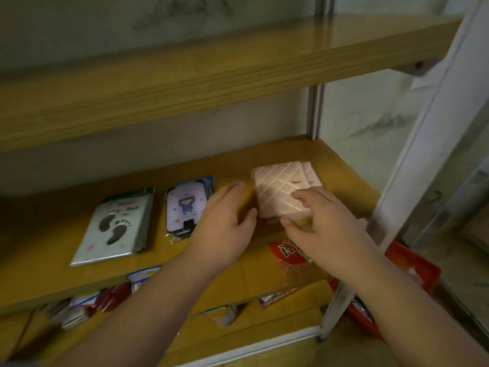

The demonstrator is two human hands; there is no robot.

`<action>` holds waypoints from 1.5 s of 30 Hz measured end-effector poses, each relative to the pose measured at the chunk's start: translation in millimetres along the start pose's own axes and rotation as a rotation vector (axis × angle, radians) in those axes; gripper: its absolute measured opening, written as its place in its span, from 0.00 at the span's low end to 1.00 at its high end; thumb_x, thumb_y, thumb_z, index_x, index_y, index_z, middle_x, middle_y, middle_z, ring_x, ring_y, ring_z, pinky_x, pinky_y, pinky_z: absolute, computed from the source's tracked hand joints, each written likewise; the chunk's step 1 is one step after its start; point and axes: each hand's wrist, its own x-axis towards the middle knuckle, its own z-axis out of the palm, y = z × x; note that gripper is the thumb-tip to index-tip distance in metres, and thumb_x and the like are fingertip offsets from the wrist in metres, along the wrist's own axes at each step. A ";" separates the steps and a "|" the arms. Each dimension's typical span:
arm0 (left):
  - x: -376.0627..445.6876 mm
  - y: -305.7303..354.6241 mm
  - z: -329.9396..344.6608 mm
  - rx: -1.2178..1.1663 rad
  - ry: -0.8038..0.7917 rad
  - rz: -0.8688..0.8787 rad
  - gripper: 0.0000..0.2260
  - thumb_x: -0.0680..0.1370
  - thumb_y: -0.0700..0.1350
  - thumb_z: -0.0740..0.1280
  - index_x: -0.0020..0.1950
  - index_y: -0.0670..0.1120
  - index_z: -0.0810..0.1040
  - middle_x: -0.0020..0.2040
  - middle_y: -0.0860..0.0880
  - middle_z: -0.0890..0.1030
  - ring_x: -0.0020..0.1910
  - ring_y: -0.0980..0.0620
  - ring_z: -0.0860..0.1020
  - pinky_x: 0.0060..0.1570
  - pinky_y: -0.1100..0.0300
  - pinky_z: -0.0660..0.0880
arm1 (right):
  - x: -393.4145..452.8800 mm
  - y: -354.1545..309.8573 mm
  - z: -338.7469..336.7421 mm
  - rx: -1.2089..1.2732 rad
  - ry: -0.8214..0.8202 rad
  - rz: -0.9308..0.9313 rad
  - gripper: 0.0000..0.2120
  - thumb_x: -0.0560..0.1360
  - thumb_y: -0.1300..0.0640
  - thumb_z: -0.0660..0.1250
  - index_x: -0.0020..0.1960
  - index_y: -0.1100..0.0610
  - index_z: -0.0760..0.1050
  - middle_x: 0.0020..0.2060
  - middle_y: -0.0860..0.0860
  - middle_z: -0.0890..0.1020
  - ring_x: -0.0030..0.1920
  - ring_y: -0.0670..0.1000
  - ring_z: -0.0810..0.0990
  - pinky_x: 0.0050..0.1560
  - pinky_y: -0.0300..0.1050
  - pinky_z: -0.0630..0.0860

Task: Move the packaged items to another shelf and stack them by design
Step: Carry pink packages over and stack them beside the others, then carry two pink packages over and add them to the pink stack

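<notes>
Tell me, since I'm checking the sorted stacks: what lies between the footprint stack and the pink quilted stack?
In the head view, the cartoon-figure stack lies between the footprint stack and the pink quilted stack; the left hand also reaches in there.

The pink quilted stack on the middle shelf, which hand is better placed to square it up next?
Right. The right hand already rests on the pink stack, fingers on its top and thumb at its front edge. The left hand sits beside its left edge, blurred, contact unclear.

The wooden shelf (53, 274) carries a footprint pack (116, 229), cartoon pack (185, 205) and pink quilted stack (280, 192).
</notes>
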 end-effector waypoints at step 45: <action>-425.7 -466.2 -443.6 0.316 0.502 -0.468 0.29 0.79 0.55 0.65 0.79 0.50 0.64 0.77 0.53 0.67 0.76 0.57 0.60 0.70 0.63 0.57 | -112.9 -640.9 383.9 0.069 -0.350 -0.653 0.24 0.77 0.42 0.66 0.70 0.46 0.70 0.64 0.41 0.74 0.65 0.43 0.72 0.64 0.41 0.70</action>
